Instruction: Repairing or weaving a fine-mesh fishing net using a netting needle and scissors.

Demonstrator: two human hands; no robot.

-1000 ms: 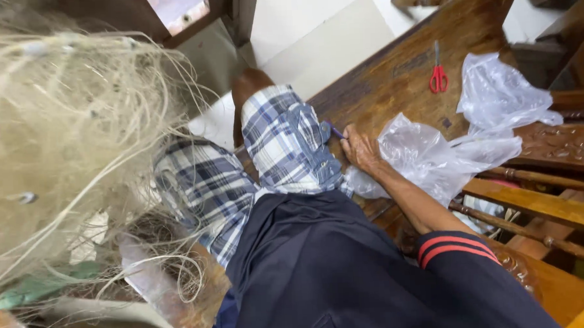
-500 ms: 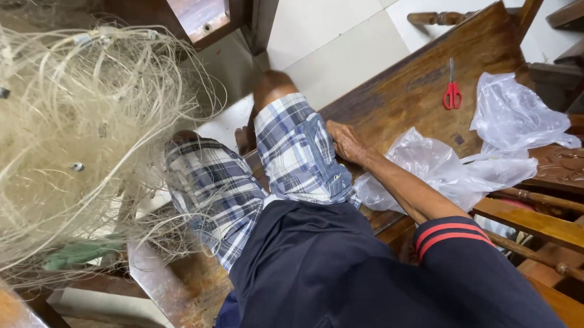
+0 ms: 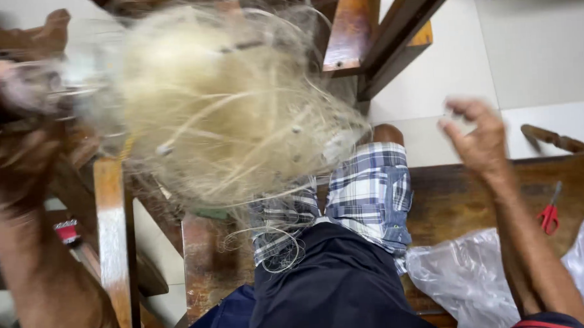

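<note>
Starting at nine o'clock, our left hand is raised high and blurred, fingers bunched tight around a gathered end of the net. Gripped at one end like that, the net spreads out in front of us instead of collapsing into a heap. The pale tangle of fine line fans out from that hand towards the centre of our view, with small beads or floats dotted through it; we cannot tell which. Its lower strands trail down at six o'clock and touch our checked shorts, a few loops curling loose on the lap.

Behind the net, wooden chair frames stand at seven o'clock and at twelve o'clock, over a pale tiled floor.

Moving to three o'clock, our right hand hovers in the air, fingers spread and half curled, holding nothing we can make out. A single strand may run to the fingertips, but it is too fine and blurred to say. It hangs well apart from the bulk of the net.

Below it, the dark wooden surface carries a crumpled clear plastic bag at five o'clock, just beside our forearm, and red scissors at four o'clock, lying flat within reach.
</note>
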